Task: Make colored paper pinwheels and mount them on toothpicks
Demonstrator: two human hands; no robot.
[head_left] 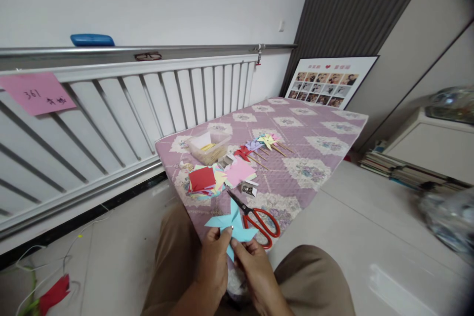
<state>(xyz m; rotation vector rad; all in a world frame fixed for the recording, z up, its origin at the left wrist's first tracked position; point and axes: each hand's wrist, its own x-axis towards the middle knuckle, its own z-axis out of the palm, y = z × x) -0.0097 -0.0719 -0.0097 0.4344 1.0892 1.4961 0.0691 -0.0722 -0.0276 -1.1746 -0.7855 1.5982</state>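
1. Tabletop (pixel 276 177): several pinwheels on sticks (pixel 265 142) look finished; loose paper squares (pixel 202 178) lie flat, seemingly unused.
2. Blue pinwheel (pixel 233 217): over the near end, blades folded, stick not visible; left grip (pixel 215 252) and right grip (pixel 256 261) pinch its paper.
3. Shiny pinhead (pixel 232 227): at its centre; fastening unclear.

Even, bright indoor light washes white wall (pixel 222 5); glare streaks tiled floor (pixel 402 291); wide-angle distortion stretches frame edges, right corners darkened, far-right detail soft.
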